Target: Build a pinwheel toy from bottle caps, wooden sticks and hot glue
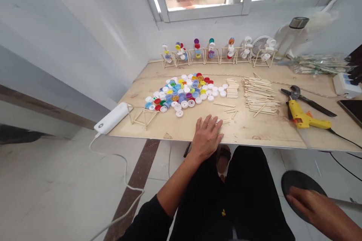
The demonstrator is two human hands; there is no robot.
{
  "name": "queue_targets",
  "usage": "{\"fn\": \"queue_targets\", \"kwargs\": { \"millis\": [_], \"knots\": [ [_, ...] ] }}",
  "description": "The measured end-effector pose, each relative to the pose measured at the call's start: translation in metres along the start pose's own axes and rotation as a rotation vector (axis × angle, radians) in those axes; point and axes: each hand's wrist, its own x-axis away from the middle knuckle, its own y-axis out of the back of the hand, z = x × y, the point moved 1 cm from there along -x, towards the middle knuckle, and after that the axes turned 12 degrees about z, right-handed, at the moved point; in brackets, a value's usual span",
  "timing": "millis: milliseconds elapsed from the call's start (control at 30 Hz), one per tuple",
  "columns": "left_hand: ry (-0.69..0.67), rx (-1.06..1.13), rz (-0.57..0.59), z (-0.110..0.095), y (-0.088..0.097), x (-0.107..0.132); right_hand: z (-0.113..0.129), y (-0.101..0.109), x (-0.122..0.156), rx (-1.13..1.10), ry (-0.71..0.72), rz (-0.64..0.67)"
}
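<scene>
My left hand [207, 135] lies palm down at the table's front edge, fingers stretched forward on the wood. A small white bottle cap [218, 121] shows partly at its fingertips, with a thin stick beside it. Low on the right, away from the table, is my right hand [304, 202], curled and blurred over a dark round disc [294, 180]; whether it holds anything cannot be made out. Ahead of my left hand spreads a pile of coloured bottle caps [181, 92]. Short sticks [232, 88] and longer sticks [258, 94] lie in bundles to the right.
A yellow glue gun [302, 115] and black-handled pliers [309, 101] lie at right. Several stick frames with cap wheels [211, 51] line the wall. A bare stick frame [143, 116] stands at left beside a white power strip [113, 118]. A bottle [291, 37] stands back right.
</scene>
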Motion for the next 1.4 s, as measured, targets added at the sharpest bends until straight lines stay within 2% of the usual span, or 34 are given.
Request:
{"fn": "queue_targets", "kwargs": {
  "millis": [100, 200, 333, 400, 500, 600, 733, 800, 867, 1033, 1167, 1233, 1300, 1400],
  "knots": [
    [-0.002, -0.002, -0.004, 0.0, 0.0, 0.0, 0.009, -0.002, -0.002, 0.197, -0.007, 0.021],
    [-0.001, 0.001, 0.001, 0.0, 0.0, 0.0, 0.05, 0.008, -0.009, 0.175, 0.115, 0.056],
    [0.012, 0.045, 0.005, 0.0, 0.0, 0.0, 0.112, 0.028, -0.025, -0.006, 0.409, 0.153],
    [0.02, 0.115, -0.012, 0.0, 0.002, 0.001, 0.132, 0.034, -0.035, -0.124, 0.481, 0.171],
    [0.023, 0.328, -0.096, -0.002, 0.011, 0.008, 0.149, 0.033, -0.051, -0.393, 0.53, 0.16],
    [-0.016, 0.702, -0.154, -0.01, 0.023, 0.02, 0.16, 0.023, -0.061, -0.617, 0.59, 0.218],
    [0.01, 1.352, 0.045, -0.021, 0.03, 0.037, 0.172, 0.012, -0.064, -0.69, 0.654, 0.296],
    [0.03, 1.566, 0.112, -0.024, 0.031, 0.041, 0.179, 0.01, -0.064, -0.673, 0.681, 0.32],
    [0.065, 1.686, 0.154, -0.025, 0.032, 0.043, 0.186, 0.008, -0.064, -0.629, 0.726, 0.334],
    [0.217, 1.689, 0.2, -0.029, 0.038, 0.042, 0.199, 0.004, -0.067, -0.507, 0.838, 0.33],
    [0.299, 1.638, 0.132, -0.02, 0.042, 0.042, 0.197, 0.007, -0.072, -0.464, 0.834, 0.403],
    [0.357, 1.632, 0.044, -0.009, 0.044, 0.046, 0.191, 0.013, -0.076, -0.508, 0.795, 0.39],
    [0.467, 1.637, -0.058, 0.005, 0.046, 0.054, 0.181, 0.021, -0.082, -0.56, 0.698, 0.337],
    [0.615, 1.595, -0.21, 0.027, 0.047, 0.071, 0.163, 0.032, -0.098, -0.535, 0.495, 0.113]
  ]
}}
